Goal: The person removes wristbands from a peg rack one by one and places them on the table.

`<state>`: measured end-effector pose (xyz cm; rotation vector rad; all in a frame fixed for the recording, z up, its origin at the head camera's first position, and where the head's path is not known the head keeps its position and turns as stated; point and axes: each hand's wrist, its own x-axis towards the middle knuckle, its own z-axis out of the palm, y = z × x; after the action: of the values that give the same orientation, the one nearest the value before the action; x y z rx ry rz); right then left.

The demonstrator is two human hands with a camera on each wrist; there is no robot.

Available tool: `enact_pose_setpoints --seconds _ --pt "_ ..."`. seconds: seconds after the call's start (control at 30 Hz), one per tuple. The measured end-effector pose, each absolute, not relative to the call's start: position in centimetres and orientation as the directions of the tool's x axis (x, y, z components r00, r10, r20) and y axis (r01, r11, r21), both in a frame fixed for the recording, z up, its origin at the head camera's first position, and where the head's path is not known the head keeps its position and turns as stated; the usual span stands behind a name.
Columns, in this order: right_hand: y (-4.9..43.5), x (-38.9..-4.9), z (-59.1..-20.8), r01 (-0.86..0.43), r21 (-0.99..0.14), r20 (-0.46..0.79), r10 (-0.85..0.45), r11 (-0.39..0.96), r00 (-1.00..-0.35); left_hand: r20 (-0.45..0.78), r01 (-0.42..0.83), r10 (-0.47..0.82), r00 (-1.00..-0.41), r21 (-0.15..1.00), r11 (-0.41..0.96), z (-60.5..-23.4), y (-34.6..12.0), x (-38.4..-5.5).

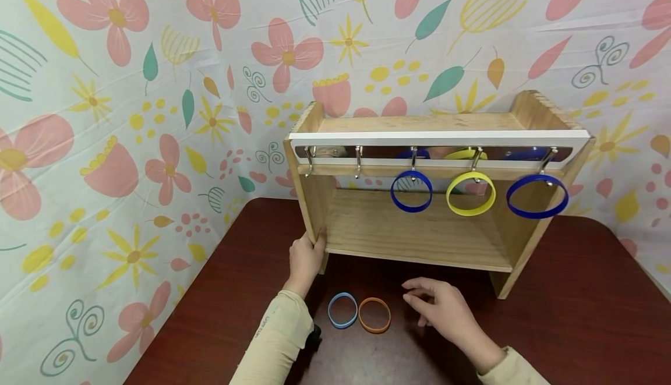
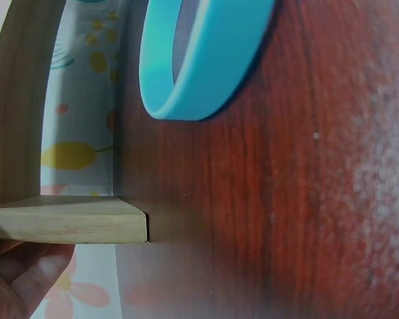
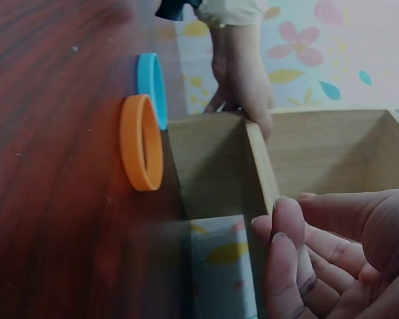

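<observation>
Left hand [image 1: 306, 258]: gripped the wooden rack [image 1: 414, 222] by its side; slackening might have let it shift
Right hand [image 1: 444, 310]: fingers part-bent, holding nothing; near the orange band [image 1: 374, 331]
Table [image 1: 241, 280]: orange band and light-blue band [image 1: 343, 325] lay close together; fumbling one could have nudged the other
Hooks [image 1: 359, 162]: a jolt might have swung the yellow band [image 1: 470, 212] off

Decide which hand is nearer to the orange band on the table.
Right. The right hand is just right of the orange band; the left hand is farther off, gripping the wooden shelf's left side.
</observation>
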<state>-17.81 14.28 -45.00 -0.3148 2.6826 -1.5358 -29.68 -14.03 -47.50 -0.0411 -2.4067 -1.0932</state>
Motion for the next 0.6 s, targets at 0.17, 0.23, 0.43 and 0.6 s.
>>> enact_pose_setpoints --seconds 0.17,0.23,0.43,0.6 --pt "14.8 -18.0 -44.0 -0.178 -0.856 0.098 -0.186 0.485 -0.978 0.460 0.231 -0.173 -0.871 0.693 0.683 -47.6 -14.0 -29.7" --pt "14.9 -18.1 -43.6 -0.179 -0.859 0.104 -0.179 0.480 -0.978 0.467 0.233 -0.176 -0.867 0.691 0.684 -47.6 -14.0 -29.7" --pt "15.2 -18.2 -42.7 -0.192 -0.856 0.127 -0.165 0.480 -0.978 0.469 0.232 -0.178 -0.865 0.690 0.686 -47.6 -14.0 -29.7" --pt "15.5 -18.2 -41.8 -0.204 -0.858 0.140 -0.169 0.471 -0.976 0.456 0.222 -0.179 -0.872 0.694 0.685 -47.6 -14.0 -29.6"
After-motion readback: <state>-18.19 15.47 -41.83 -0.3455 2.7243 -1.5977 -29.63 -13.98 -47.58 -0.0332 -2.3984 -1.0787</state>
